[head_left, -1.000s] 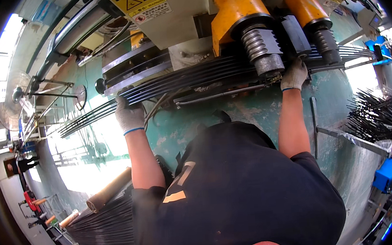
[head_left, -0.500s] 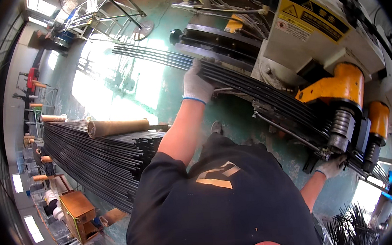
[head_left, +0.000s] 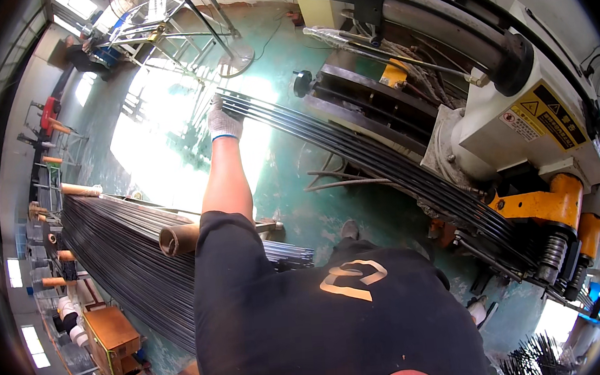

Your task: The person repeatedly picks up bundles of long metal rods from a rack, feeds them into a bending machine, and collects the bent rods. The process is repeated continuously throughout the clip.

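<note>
Head view: looks down over the person's dark shirt onto a green workshop floor and a bending machine.
Left hand point(head_left: 225, 121): gloved in grey-white, arm stretched forward, fingers wrapped round the free end of the rod bundle point(head_left: 383, 163).
Left grip: closed on the rods, holding them from below and around.
Right hand point(head_left: 476, 310): only a pale gloved bit shows at the lower right, past the shirt's edge, close to the machine's rollers; whether it is spread or closed cannot be told.
Rod bundle: long thin dark steel rods lying side by side, running from the left hand diagonally down to the right into the rollers.
Rollers point(head_left: 555, 255): ribbed grey cylinders under orange housings point(head_left: 537, 204), at the rods' far end.
Machine body point(head_left: 519, 110): white-grey casing with a yellow warning label, beside a thick dark pipe.
Rod stack point(head_left: 118, 254): a big heap of similar rods on the floor to the left, resting on cardboard tubes point(head_left: 177, 238).
Wooden box point(head_left: 112, 336): brown, near the stack's lower end.
</note>
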### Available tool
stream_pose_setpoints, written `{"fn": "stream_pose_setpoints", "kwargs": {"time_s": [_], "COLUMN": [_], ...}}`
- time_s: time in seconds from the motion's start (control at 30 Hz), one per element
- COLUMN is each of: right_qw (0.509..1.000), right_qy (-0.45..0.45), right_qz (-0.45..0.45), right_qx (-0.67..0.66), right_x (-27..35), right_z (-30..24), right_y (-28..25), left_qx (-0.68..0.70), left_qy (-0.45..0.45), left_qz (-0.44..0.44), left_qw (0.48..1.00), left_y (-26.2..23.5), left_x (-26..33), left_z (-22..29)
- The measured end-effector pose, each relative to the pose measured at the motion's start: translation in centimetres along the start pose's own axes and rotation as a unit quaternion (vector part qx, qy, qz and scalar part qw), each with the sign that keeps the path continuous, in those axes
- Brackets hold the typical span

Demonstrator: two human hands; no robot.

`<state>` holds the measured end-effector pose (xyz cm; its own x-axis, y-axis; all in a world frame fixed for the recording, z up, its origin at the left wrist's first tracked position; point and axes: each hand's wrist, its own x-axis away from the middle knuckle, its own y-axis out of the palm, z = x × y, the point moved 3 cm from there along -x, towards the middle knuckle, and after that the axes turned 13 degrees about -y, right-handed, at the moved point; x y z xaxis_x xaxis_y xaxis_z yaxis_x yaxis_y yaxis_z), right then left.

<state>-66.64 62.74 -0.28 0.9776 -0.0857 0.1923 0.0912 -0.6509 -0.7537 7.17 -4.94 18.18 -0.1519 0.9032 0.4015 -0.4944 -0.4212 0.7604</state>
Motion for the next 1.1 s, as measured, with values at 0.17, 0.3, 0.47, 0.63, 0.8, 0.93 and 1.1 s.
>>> {"fn": "stream_pose_setpoints", "kwargs": {"time_s": [0.17, 0.3, 0.47, 0.63, 0.8, 0.93, 1.1], "right_qw": [0.999, 0.999, 0.995, 0.984, 0.989, 0.984, 0.967], "right_qy": [0.028, -0.002, -0.022, -0.121, -0.060, -0.069, -0.103], "right_qz": [-0.015, -0.039, -0.094, -0.091, -0.131, -0.159, -0.232], "right_qx": [0.041, 0.007, 0.038, 0.091, -0.019, -0.046, 0.007], "right_x": [3.1, 3.8, 2.9, 6.5, 4.9, 2.4, -3.8], "right_z": [0.4, 2.0, 0.3, -4.2, -1.3, -0.5, 1.1], "right_y": [-0.4, -0.4, 0.1, 0.3, 1.1, 2.3, 5.5], "left_qx": [-0.102, -0.194, -0.292, -0.314, -0.188, -0.180, -0.166], "left_qy": [-0.013, -0.037, -0.059, -0.104, -0.027, -0.030, -0.103], "left_qz": [0.033, -0.047, -0.112, -0.036, 0.029, 0.067, 0.152], "left_qw": [0.994, 0.979, 0.948, 0.943, 0.981, 0.981, 0.969], "left_y": [-2.5, -0.8, -5.1, -4.3, -2.3, -5.5, -9.3], "left_x": [-2.2, -3.5, -5.6, -4.4, -1.2, 2.1, 9.5], "left_z": [4.5, 4.2, 6.5, 6.4, 3.8, -1.3, -13.5]}}
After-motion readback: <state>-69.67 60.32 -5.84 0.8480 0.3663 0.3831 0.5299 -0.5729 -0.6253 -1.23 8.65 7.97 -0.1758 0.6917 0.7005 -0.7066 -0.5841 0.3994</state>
